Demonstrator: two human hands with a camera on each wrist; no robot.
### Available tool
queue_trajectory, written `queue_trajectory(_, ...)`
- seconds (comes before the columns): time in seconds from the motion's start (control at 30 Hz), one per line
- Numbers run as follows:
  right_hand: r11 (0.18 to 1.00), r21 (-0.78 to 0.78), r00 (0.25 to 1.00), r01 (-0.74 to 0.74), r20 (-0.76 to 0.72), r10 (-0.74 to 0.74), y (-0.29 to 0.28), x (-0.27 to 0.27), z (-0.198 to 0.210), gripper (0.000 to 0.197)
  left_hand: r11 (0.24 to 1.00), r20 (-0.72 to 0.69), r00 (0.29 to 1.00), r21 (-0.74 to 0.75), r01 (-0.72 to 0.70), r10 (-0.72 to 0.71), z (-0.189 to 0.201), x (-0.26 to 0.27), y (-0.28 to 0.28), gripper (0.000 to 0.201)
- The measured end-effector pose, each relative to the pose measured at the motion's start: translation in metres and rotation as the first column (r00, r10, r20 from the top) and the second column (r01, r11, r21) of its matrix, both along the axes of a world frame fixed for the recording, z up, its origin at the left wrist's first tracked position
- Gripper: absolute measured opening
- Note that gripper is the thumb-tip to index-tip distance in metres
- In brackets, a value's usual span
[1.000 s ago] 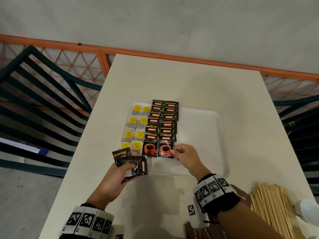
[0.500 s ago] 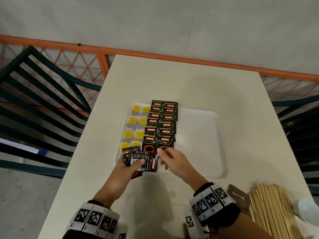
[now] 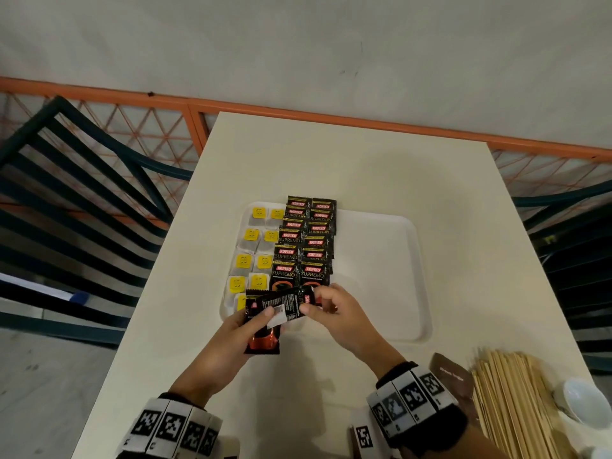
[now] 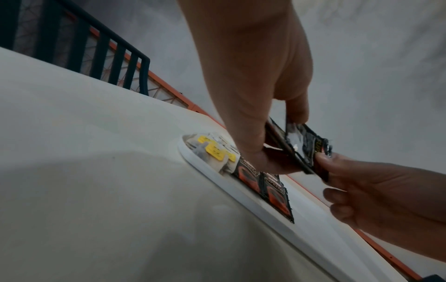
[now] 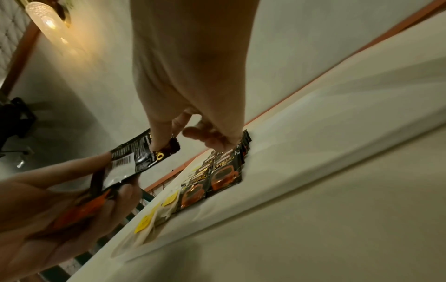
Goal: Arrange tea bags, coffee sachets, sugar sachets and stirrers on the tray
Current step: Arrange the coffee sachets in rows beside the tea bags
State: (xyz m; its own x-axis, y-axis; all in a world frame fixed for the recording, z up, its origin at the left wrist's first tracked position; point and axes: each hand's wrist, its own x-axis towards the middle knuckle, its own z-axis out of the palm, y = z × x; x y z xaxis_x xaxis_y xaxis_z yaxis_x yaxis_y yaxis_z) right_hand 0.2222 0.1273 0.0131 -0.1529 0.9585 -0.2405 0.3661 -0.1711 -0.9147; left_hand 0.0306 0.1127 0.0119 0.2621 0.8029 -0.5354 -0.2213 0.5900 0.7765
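A white tray [image 3: 390,260] lies mid-table. Its left side carries two columns of tea bags with yellow tags [image 3: 253,256] and two overlapping columns of black coffee sachets [image 3: 306,240]. Over the tray's near left corner my left hand [image 3: 251,323] grips a small stack of coffee sachets [image 3: 263,336]. My right hand [image 3: 318,304] pinches the right end of the top sachet [image 3: 284,304], which lies back side up. In the right wrist view that sachet [image 5: 135,162] shows its barcode, and the left wrist view shows both hands on the held sachets [image 4: 296,145]. Wooden stirrers [image 3: 513,405] lie at the near right.
A brown sachet [image 3: 450,376] lies beside the stirrers, and a white cup [image 3: 579,402] stands at the far right edge. Dark slatted chairs [image 3: 82,207] flank the table on both sides. An orange railing [image 3: 331,115] runs behind it. The tray's right half is bare.
My right hand left the near coffee sachet on the tray and moved left to pinch the top sachet of the stack. My left hand brought the stack forward over the tray's near corner.
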Motion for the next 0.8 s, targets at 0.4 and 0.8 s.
queue_trajectory(0.4, 0.973, -0.229, 0.957, 0.004, -0.282, -0.070, -0.007, 0.016, 0.006, 0.017, 0.997, -0.185, 0.981, 0.046, -0.058, 0.066, -0.004, -0.009, -0.005, 0.025)
queue_trajectory(0.8, 0.988, -0.042, 0.989, 0.148, -0.009, -0.149, 0.011, 0.017, -0.014, 0.030, 0.938, -0.743, 0.664, 0.284, 0.199, 0.085, -0.007, 0.001, 0.013, 0.009)
